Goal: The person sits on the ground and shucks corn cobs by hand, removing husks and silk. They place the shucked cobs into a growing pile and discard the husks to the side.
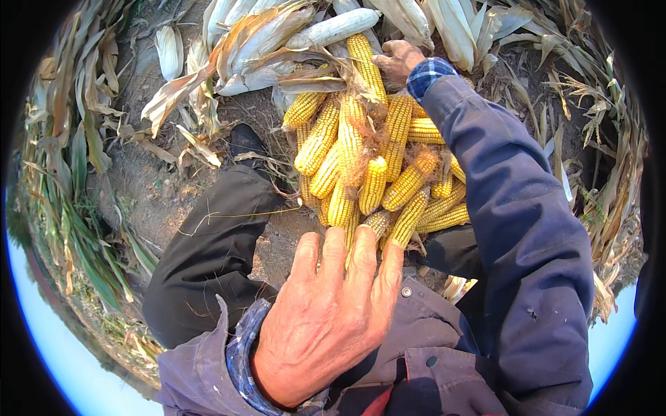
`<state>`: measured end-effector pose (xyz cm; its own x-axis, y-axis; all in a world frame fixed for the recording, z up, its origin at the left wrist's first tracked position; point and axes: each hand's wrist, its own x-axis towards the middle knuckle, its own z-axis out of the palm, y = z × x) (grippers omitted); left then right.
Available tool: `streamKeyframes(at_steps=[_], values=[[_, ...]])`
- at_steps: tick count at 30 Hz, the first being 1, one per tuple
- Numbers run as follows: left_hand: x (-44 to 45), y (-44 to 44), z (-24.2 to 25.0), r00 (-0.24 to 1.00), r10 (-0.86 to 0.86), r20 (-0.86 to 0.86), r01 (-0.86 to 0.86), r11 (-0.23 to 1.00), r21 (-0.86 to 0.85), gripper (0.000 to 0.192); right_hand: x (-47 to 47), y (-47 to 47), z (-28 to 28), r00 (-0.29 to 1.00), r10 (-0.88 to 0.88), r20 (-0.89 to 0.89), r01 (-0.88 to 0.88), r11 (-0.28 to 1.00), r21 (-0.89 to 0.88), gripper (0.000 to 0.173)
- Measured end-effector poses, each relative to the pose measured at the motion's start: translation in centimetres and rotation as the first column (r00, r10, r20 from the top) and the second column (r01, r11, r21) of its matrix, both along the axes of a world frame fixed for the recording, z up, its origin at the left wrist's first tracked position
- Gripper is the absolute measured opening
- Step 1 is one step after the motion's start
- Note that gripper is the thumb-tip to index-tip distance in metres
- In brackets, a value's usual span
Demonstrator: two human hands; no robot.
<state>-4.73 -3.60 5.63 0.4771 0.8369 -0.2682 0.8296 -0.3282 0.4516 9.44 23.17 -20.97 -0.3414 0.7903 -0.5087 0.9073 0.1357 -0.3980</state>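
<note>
A heap of husked yellow corn ears lies on the soil between my legs, with brown silk clinging to some. My left hand is close to the camera, back upward and fingers spread. Its fingertips overlap the heap's near edge, and whether they touch it is unclear. At the far side, my right hand has bent fingers beside an upright yellow ear. The underside of that hand is hidden, so any hold does not show. Just beyond it are ears in pale dry husks.
More husk-covered ears lie at the far left of the heap, with a single one apart on the soil. Dry corn stalks and leaves line the left side, and others the right. My bent left leg flanks the heap.
</note>
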Motion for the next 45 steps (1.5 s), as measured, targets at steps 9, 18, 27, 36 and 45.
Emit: streamKeyframes(at_steps=[9,18,27,36,45], values=[[-0.3,-0.5,-0.7,0.975,0.161,0.155,-0.160,0.987,-0.024,0.041,-2.4,-3.6,-5.1,0.969,-0.247,0.004,0.247,0.969,0.024,0.076],[-0.1,-1.5,-1.0,0.968,0.126,0.216,-0.132,0.991,0.015,0.047,6.3,-2.7,5.1,0.925,0.173,-0.337,-0.319,0.836,-0.447,0.083],[-0.5,-0.3,0.8,0.993,-0.014,0.114,0.028,0.992,-0.121,0.046,1.9,-4.0,3.6,0.923,0.291,-0.253,-0.287,0.956,0.051,0.030],[-0.9,-0.4,0.4,0.999,0.025,0.039,-0.020,0.993,-0.118,0.045,-5.8,-5.8,-6.4,0.959,0.266,0.100,-0.282,0.932,0.227,0.056],[-1.7,-0.6,1.0,0.996,-0.040,0.083,0.055,0.981,-0.187,0.043,-6.6,-8.6,-1.9,0.847,0.431,-0.311,-0.207,0.807,0.554,0.023]])
